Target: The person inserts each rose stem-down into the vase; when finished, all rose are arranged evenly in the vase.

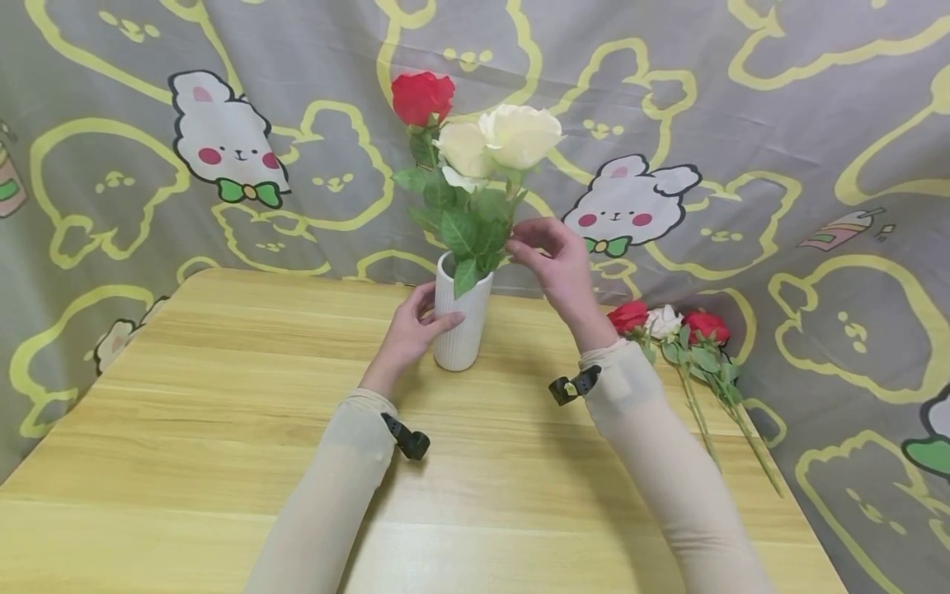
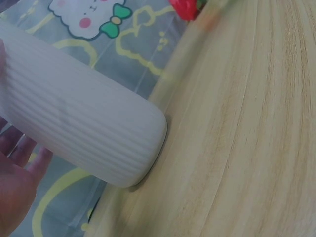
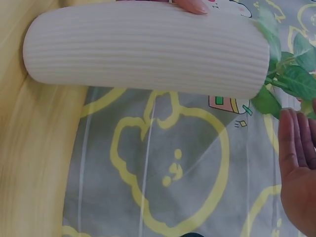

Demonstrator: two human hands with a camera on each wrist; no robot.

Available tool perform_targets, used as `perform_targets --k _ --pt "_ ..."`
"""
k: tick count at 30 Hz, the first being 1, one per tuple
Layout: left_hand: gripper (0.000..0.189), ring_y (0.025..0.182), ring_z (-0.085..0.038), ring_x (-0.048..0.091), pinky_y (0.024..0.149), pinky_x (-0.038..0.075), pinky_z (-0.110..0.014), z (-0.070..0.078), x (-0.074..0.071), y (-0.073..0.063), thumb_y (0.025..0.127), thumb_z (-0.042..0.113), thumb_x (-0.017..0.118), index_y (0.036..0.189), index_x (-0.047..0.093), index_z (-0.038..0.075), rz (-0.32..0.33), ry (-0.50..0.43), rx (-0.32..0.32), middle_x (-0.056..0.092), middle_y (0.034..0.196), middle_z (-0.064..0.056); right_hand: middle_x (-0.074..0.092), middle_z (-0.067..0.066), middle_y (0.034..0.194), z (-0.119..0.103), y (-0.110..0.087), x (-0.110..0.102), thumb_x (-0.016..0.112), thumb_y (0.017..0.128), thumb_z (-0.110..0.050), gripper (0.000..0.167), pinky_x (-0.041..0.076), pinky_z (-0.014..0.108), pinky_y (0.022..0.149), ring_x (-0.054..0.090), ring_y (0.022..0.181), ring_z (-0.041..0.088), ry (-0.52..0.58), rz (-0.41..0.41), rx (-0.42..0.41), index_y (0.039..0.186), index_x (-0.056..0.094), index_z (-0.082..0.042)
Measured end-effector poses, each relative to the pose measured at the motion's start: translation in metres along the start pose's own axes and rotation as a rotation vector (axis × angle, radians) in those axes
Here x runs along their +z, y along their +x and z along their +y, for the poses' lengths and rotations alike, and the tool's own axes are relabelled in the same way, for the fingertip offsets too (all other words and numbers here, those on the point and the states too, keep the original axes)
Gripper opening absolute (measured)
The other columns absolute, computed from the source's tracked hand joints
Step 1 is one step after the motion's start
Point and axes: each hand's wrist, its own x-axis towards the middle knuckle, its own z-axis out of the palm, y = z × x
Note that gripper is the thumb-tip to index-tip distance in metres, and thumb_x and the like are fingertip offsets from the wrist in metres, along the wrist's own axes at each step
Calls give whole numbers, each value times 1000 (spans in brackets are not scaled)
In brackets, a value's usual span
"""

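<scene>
A white ribbed vase [image 1: 462,330] stands upright near the back edge of the wooden table. My left hand [image 1: 412,328] holds it from the left, thumb across the front and fingers behind; in the left wrist view the fingers [image 2: 42,165] show past its side. Out of the vase rise a red rose [image 1: 423,99] and cream-white roses [image 1: 521,136] with green leaves [image 1: 467,227]. My right hand [image 1: 558,262] is raised at the right of the leaves, fingers loosely bent and fingertips right at the foliage. In the right wrist view, its extended fingers [image 3: 291,140] are beside the leaves.
On the table's right side lie a red rose [image 1: 708,327], a white rose [image 1: 663,321] and another red rose [image 1: 628,316], their long stems pointing toward the front. A grey curtain [image 1: 334,49] with cartoon rabbits hangs behind the wooden table [image 1: 223,462].
</scene>
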Motion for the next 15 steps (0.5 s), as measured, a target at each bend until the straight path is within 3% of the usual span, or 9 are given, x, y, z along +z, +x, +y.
perform_targets --k 10,15 --pt "66 131 -30 44 108 40 -33 -1 0 0 88 7 74 143 40 -4 -4 5 3 46 141 -21 66 14 103 6 -10 -23 69 91 -3 26 58 31 80 64 91 20 -29 -23 59 110 62 12" --pt "65 131 -30 44 108 40 -33 0 -1 -1 88 6 74 143 40 -4 -3 2 3 46 141 -21 67 9 104 8 -17 -42 71 92 -12 26 55 28 84 62 95 17 -137 -22 118 111 66 5"
